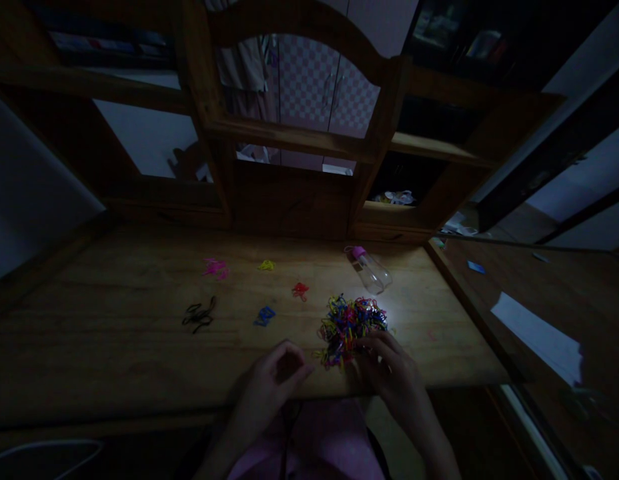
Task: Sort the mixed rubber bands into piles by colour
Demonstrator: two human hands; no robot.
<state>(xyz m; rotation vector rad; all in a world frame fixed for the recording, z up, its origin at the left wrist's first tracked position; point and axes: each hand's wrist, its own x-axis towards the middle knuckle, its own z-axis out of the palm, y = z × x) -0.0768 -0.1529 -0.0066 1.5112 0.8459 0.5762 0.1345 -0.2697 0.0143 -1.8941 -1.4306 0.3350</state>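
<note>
A mixed heap of small coloured elastic bands lies on the wooden desk near its front edge. My right hand rests at the heap's near side, fingers bent into the bands as if pinching some. My left hand hovers left of the heap, fingers curled loosely, palm hollow; nothing visible in it. Small sorted piles lie further back: black, blue, red, yellow and pink.
A clear plastic bottle with a pink cap lies on its side behind the heap. A wooden hutch with shelves rises at the desk's back. White paper lies on a surface to the right. The room is very dark.
</note>
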